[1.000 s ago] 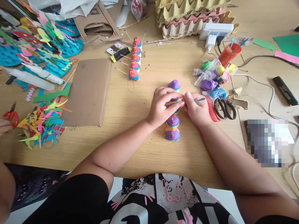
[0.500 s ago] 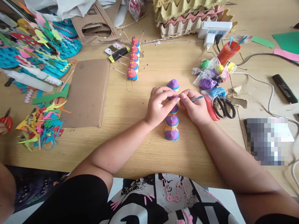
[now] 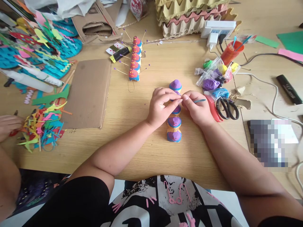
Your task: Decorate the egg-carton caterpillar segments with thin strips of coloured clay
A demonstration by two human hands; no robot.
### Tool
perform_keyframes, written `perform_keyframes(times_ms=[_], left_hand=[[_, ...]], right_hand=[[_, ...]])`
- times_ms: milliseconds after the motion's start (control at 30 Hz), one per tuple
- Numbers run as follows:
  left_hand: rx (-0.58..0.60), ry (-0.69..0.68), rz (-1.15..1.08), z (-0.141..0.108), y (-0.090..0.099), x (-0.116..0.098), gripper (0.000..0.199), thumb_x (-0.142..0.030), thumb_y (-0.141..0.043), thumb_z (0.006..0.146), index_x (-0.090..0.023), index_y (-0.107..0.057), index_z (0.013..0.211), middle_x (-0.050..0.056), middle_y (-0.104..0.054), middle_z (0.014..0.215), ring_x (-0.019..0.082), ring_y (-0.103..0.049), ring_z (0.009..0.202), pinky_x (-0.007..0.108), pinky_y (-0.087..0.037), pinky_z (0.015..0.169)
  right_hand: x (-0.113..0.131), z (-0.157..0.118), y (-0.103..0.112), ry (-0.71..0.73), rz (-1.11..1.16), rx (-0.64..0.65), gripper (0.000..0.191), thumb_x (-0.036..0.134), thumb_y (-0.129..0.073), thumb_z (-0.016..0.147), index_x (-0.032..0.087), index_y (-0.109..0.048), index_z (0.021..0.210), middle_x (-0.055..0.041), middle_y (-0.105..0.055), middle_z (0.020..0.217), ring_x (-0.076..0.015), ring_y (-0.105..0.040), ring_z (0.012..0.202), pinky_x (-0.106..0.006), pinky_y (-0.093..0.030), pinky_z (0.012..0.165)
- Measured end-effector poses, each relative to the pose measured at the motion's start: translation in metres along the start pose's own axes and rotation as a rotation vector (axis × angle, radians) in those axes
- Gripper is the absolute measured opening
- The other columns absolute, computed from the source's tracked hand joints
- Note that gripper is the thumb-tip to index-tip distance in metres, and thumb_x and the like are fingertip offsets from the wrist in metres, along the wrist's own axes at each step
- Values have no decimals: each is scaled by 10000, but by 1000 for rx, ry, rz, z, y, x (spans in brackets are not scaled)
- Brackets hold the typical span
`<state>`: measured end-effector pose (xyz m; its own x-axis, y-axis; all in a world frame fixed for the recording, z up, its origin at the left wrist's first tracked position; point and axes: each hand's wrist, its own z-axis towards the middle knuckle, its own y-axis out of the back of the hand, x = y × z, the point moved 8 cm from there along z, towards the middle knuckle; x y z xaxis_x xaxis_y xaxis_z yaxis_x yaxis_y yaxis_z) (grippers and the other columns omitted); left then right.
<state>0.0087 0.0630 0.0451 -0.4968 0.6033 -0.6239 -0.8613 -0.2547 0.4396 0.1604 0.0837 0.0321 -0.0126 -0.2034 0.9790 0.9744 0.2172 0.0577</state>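
Note:
A caterpillar-like strip of egg-carton cups lies before me, with purple tops, blue rims and yellow sides. Small reddish bits sit on its nearer cups. Over its upper part, my left hand is closed in a pinch, thumb against forefinger. Whatever those fingertips hold is too small to make out. My right hand is closed round a thin blue clay tool, whose flat end sticks out to the right. Both hands' fingertips meet above the strip and hide part of it.
A finished-looking red and blue strip with pins stands further back. Bagged clay, black-handled scissors and an orange cup lie right. Cardboard and paper scraps are left, beside another person's hand.
My hands stay almost in the same place, fingertips together. At the left edge, the other person's hand has moved in toward the paper scraps.

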Motion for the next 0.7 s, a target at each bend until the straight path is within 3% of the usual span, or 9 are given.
perform_keyframes(times_ms=[267,333,433,533,700], left_hand=[[-13,118,-177,-2,-1,10,276,-527,-699,1019,-288,-833,982,37,-775,1040,181,-729,1080,393,-594,1035],[-81,167,-208,-4,2,18,320,-567,-679,1022,-284,-824,995,37,-773,1045,179,-733,1066,381,-605,994],[-296,262,-261,-9,13,37,357,-601,-691,1004,-261,-799,1005,25,-774,1005,163,-719,987,332,-593,889],[-373,365,-314,-14,14,52,403,-644,-710,972,-251,-785,1015,8,-768,994,136,-698,898,294,-575,835],[-250,311,-364,-9,6,42,326,-577,-747,973,-256,-802,975,12,-781,998,153,-720,991,279,-563,882]], right_hand=[[-7,0,-2,-21,59,2,547,734,-778,860,218,-627,764,29,-543,628,-110,-452,580,-273,-405,569],[-11,1,0,-30,94,-28,522,711,-779,873,228,-605,783,27,-551,642,-113,-451,573,-273,-395,551],[-16,4,10,-44,210,-107,443,632,-739,935,248,-557,811,31,-543,634,-110,-399,516,-272,-341,491],[-17,6,16,-100,339,-134,388,574,-667,977,255,-528,807,20,-563,637,-111,-381,484,-271,-299,445],[-21,6,16,-239,519,-155,332,481,-797,855,254,-555,834,40,-587,673,-95,-372,491,-243,-229,418]])
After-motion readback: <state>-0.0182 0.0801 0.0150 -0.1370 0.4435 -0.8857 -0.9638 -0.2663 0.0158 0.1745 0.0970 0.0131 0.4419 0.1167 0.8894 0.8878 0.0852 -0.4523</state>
